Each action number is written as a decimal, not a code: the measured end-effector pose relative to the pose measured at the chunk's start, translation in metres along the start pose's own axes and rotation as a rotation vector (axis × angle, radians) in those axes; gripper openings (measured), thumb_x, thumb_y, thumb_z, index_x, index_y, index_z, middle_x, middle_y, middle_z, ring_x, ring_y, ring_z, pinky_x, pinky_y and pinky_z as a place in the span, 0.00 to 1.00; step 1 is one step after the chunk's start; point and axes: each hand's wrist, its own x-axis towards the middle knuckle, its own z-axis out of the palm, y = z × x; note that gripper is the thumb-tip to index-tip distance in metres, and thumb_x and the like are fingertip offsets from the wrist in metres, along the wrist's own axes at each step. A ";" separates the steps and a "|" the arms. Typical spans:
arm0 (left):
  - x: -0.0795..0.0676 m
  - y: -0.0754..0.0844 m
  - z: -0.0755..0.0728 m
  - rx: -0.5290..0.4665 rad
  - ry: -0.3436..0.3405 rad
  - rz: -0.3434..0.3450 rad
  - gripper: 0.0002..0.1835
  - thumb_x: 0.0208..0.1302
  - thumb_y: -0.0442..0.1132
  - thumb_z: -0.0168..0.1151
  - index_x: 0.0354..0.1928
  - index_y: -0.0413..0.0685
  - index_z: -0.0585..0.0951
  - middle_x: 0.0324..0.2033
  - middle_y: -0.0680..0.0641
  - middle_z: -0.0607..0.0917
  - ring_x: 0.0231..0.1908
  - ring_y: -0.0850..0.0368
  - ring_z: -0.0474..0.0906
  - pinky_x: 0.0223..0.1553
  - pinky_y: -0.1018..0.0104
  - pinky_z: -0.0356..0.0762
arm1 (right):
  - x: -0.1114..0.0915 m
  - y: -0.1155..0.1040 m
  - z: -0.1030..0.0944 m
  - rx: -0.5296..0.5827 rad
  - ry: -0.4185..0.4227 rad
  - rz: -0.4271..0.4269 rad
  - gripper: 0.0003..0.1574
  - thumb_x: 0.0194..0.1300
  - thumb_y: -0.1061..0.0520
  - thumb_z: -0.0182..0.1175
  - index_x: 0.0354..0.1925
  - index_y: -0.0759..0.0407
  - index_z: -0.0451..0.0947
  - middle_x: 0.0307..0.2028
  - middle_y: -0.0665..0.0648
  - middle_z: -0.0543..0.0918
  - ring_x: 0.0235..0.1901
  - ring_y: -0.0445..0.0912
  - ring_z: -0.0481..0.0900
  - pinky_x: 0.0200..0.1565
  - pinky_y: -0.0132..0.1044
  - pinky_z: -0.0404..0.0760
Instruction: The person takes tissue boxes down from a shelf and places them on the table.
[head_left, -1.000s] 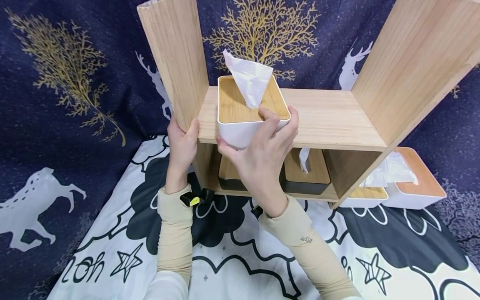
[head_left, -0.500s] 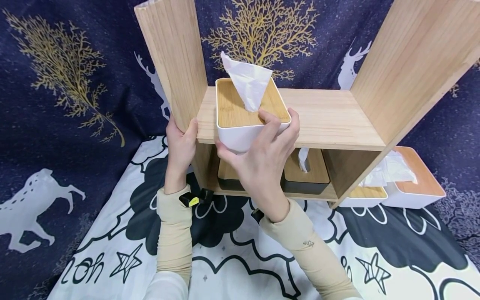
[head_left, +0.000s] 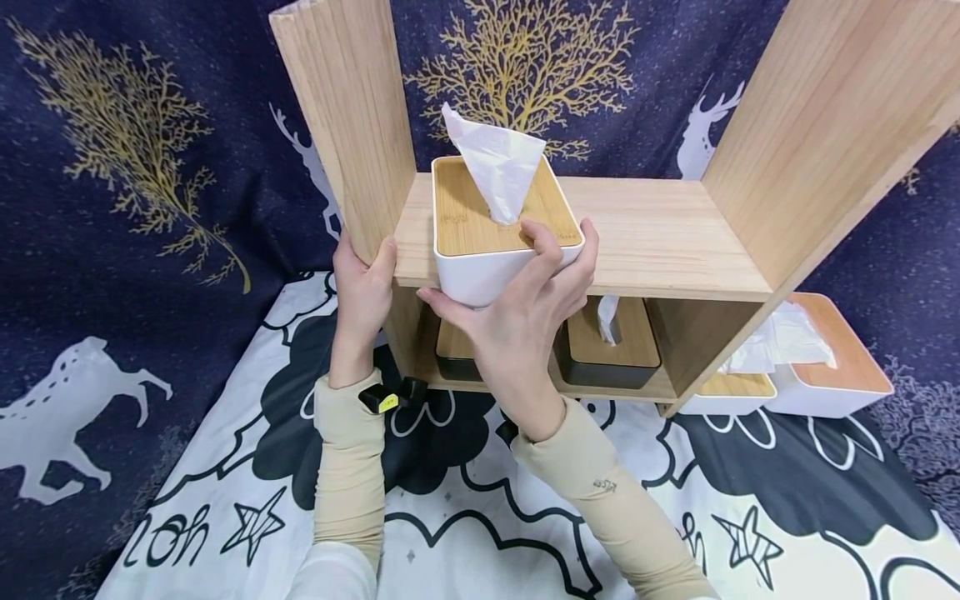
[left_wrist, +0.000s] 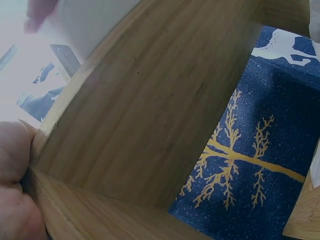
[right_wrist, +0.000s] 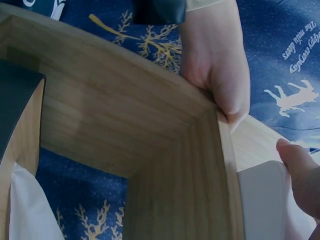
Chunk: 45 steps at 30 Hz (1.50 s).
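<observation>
A white square tissue box (head_left: 465, 229) with a bamboo lid and a tissue standing up from its slot is at the left front of the upper board (head_left: 652, 237) of a wooden shelf. My right hand (head_left: 521, 342) holds it from the front: fingers bend over the right front lid edge, and the thumb stretches left along the low front. In the right wrist view that thumb (right_wrist: 297, 172) lies by the box's pale wall (right_wrist: 262, 200). My left hand (head_left: 363, 287) grips the shelf's left side panel (head_left: 356, 100), thumb at the front edge.
Two dark tissue boxes with wooden lids, one left (head_left: 456, 346) and one right (head_left: 611, 346), sit in the lower compartment. Beyond the right panel (head_left: 832, 108) stand a larger white tissue box (head_left: 832, 392) and a smaller one (head_left: 723, 396). A patterned cloth (head_left: 450, 533) lies underneath.
The tissue box has shifted slightly toward me since the first frame. My right thumb has slid left and down from the box's front left corner. My left hand stays on the panel.
</observation>
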 end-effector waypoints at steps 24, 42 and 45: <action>0.000 -0.003 -0.002 0.011 0.027 -0.018 0.25 0.62 0.25 0.51 0.63 0.32 0.67 0.55 0.34 0.75 0.54 0.50 0.72 0.58 0.60 0.66 | 0.000 0.003 -0.006 0.082 0.073 -0.097 0.57 0.34 0.43 0.79 0.56 0.57 0.57 0.64 0.72 0.52 0.67 0.54 0.49 0.66 0.50 0.54; 0.000 -0.001 0.001 -0.005 0.014 -0.022 0.26 0.63 0.25 0.50 0.65 0.34 0.66 0.56 0.35 0.72 0.57 0.50 0.69 0.60 0.60 0.63 | 0.001 0.012 -0.016 0.191 0.102 -0.157 0.53 0.34 0.45 0.77 0.54 0.59 0.60 0.63 0.72 0.53 0.67 0.54 0.50 0.65 0.51 0.57; 0.000 -0.001 0.001 -0.003 0.012 -0.023 0.27 0.63 0.25 0.50 0.65 0.34 0.65 0.56 0.35 0.72 0.57 0.51 0.69 0.61 0.61 0.62 | 0.001 0.013 -0.018 0.202 0.103 -0.159 0.53 0.33 0.46 0.77 0.54 0.60 0.61 0.63 0.73 0.53 0.68 0.54 0.50 0.65 0.51 0.57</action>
